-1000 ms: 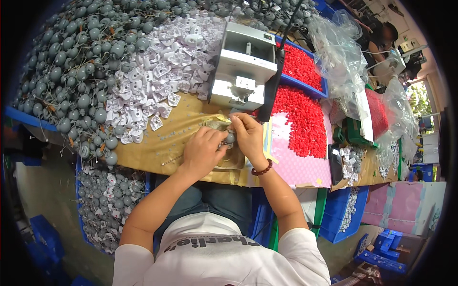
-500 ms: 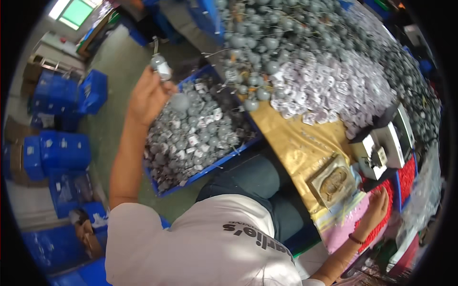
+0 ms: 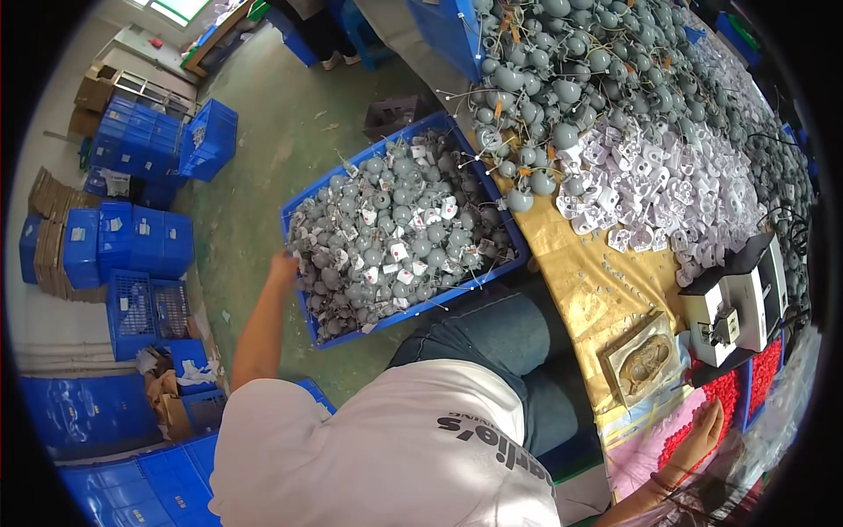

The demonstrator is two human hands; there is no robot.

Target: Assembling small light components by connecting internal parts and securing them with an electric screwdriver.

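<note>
Greenish floor (image 3: pixel 248 189) extends to the left of and beyond the left-hand fingers, with stacked blue crates (image 3: pixel 167 239) farther left along the wall. The left hand (image 3: pixel 283 268) is at the left side of a blue bin (image 3: pixel 493 191); its fingers are small and foreshortened, so whether they are apart, together or clamped on anything cannot be told. Grey globe-shaped parts (image 3: pixel 403 216), mixed with white pieces, fill the bin just to the right of these fingers. The right hand (image 3: pixel 698 436) is well apart from the left, its fingers extended and close together; whether they grip or touch anything cannot be told. Red pieces (image 3: pixel 727 393) lie about and beyond these fingertips, and a pink sheet (image 3: pixel 634 461) lies to their left. Farther to the upper left is a metal fixture (image 3: pixel 643 358) with a rounded hollow, on a golden-brown table cover (image 3: pixel 575 272). Above the right-hand fingers stands a white-and-dark machine (image 3: pixel 749 307); beyond it are heaped white parts (image 3: pixel 676 184) and a grey heap (image 3: pixel 575 75).
</note>
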